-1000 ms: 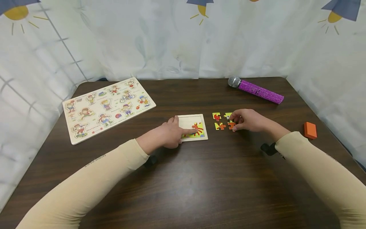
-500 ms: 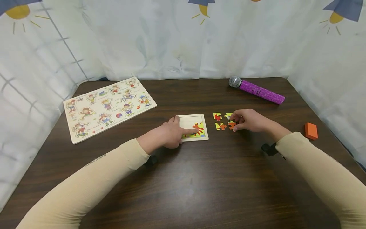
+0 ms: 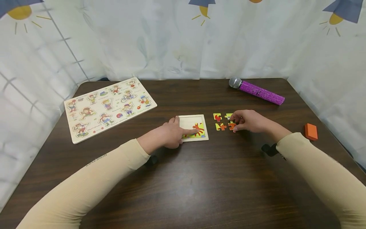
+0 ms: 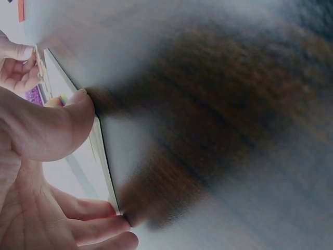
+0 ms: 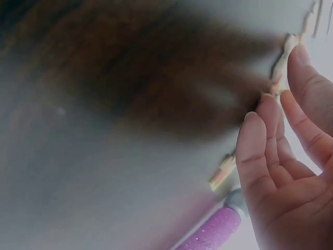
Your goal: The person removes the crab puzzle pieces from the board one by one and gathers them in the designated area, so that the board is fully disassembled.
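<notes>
My left hand [image 3: 171, 133] holds a small wooden puzzle tray [image 3: 187, 120] by its left side. Its index finger lies straight across the tray, over the yellow and red pieces fitted along the lower right. In the left wrist view the thumb [image 4: 73, 125] rests at the tray's edge, with other fingers near a corner. My right hand [image 3: 249, 121] pinches an orange puzzle piece [image 3: 232, 126] between thumb and fingertips, partly hidden. Beside it lie a red-and-yellow piece [image 3: 217, 117], a yellow-and-orange piece [image 3: 220, 127] and a yellow piece [image 3: 227, 116].
A large wooden picture board [image 3: 111, 109] with cartoon children lies at the back left of the dark table [image 3: 183, 187]. A purple glitter microphone [image 3: 260, 92] lies at the back right. An orange block [image 3: 310, 131] sits near the right edge. White curtains hang behind.
Both hands keep the same position on the tray and the orange piece. Only a slight shift of the head view shows.
</notes>
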The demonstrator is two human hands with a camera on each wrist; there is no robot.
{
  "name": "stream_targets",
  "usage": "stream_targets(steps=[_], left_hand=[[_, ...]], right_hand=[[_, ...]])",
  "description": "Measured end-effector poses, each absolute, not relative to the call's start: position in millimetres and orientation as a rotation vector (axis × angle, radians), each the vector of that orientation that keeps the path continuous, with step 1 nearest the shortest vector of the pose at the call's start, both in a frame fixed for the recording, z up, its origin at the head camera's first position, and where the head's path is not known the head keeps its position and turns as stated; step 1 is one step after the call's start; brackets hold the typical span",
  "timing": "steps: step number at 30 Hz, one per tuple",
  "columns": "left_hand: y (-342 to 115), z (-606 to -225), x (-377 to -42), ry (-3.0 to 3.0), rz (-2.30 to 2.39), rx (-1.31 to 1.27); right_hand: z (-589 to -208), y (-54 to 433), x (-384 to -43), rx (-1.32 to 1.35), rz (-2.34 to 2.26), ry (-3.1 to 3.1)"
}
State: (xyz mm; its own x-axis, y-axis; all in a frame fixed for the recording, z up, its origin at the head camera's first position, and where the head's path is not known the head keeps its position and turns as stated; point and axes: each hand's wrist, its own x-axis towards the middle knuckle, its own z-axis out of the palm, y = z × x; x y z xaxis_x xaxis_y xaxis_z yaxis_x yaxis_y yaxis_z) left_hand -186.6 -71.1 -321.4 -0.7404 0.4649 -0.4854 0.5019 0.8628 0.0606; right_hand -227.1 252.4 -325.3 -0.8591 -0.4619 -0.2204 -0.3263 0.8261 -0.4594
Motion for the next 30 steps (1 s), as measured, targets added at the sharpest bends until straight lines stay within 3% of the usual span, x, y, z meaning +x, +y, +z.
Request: stream_targets(steps=[6,19,30], left_hand=[[-71.8,-321.0,-187.5,2.539,-0.115,0.710],[-71.0,-321.6,-188.3,2.521,-0.118,0.746],[-74.9,-320.7,-187.8,2.525,-0.168,0.816]], right_hand=[[-316.1,238.1,-231.1,-0.656,-0.601,2.731],[-324.1,154.5,-235.8,-0.942,-0.533,2.619],[-327.1,137.6,-236.1,-1.049,-0.477,2.616]])
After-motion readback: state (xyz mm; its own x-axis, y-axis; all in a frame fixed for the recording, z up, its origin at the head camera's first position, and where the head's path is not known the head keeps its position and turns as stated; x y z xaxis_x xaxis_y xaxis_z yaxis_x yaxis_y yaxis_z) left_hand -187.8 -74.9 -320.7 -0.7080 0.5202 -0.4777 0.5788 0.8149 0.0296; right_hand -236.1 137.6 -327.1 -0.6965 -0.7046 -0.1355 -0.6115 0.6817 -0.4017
